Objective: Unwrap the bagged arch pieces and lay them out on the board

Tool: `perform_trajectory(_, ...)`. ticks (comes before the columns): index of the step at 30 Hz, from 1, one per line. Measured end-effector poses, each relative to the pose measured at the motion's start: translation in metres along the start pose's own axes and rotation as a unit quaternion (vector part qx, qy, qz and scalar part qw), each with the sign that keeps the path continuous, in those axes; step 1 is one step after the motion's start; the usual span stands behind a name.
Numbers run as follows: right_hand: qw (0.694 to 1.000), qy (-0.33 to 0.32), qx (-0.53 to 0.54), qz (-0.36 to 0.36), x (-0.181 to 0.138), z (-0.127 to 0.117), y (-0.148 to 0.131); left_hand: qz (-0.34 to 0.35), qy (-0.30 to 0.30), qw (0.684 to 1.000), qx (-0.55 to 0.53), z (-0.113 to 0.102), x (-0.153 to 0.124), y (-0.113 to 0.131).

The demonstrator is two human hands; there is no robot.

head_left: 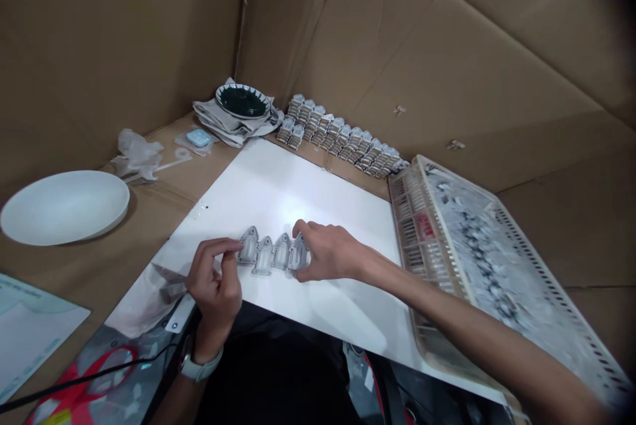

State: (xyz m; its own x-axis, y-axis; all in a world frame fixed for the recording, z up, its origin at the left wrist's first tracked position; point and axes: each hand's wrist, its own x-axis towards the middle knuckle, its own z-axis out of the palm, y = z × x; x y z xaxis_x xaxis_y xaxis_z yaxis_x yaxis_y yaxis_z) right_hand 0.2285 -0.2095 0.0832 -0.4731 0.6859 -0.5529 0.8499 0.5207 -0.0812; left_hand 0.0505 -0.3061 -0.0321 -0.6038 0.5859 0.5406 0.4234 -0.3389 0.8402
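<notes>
Centrally, four grey parts [271, 253] sit in a touching row on the white sheet [278, 193]. My left hand [214, 283] pinches the leftmost one; my right hand [325, 253] covers the rightmost, fingers curled. Basket [501, 259] to the right, white plate [64, 205] well left.

Bare white board [278, 193] beyond hands; basket [497, 266] hard right.

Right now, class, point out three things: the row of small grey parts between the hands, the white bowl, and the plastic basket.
row of small grey parts [271, 254], head view, middle piece.
white bowl [64, 205], head view, inner surface.
plastic basket [415, 226], head view, near slotted wall.
</notes>
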Motion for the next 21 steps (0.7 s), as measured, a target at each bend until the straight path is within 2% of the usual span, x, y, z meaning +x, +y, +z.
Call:
perform_trajectory(5,1.000,0.008,-0.001,-0.021,0.010,-0.013,-0.009,0.002,0.000,1.000,-0.007,-0.001,0.001,0.001)
perform_trajectory(12,1.000,-0.006,-0.004,-0.030,0.026,-0.006,-0.015,0.002,-0.003,1.000,-0.004,-0.003,0.000,0.001)
perform_trajectory(21,0.999,-0.024,-0.003,-0.020,0.030,0.000,-0.020,0.000,-0.006,1.000,-0.026,-0.004,-0.001,-0.001)
